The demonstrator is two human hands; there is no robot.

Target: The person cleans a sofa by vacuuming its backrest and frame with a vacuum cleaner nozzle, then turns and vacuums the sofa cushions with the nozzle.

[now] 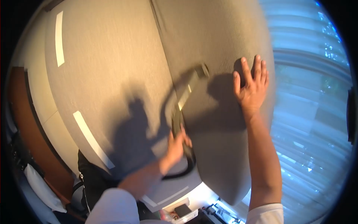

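My left hand [178,145] is wrapped round the handle of a vacuum cleaner wand [184,98], blurred by motion. Its dark nozzle [202,70] is at the grey upholstered piece [220,33]; whether it touches the fabric I cannot tell. From behind that hand a black hose [186,168] curves down and left. With fingers spread, my right hand [252,89] lies flat on the same upholstery, close to its right edge, holding nothing.
Left of a long seam spreads a lighter grey fabric surface [108,48] with white stripes, crossed by my shadow. Blinds [305,112] cover a window on the right. A white box of small items [186,217] stands at the bottom. A white pillow [43,186] lies lower left.
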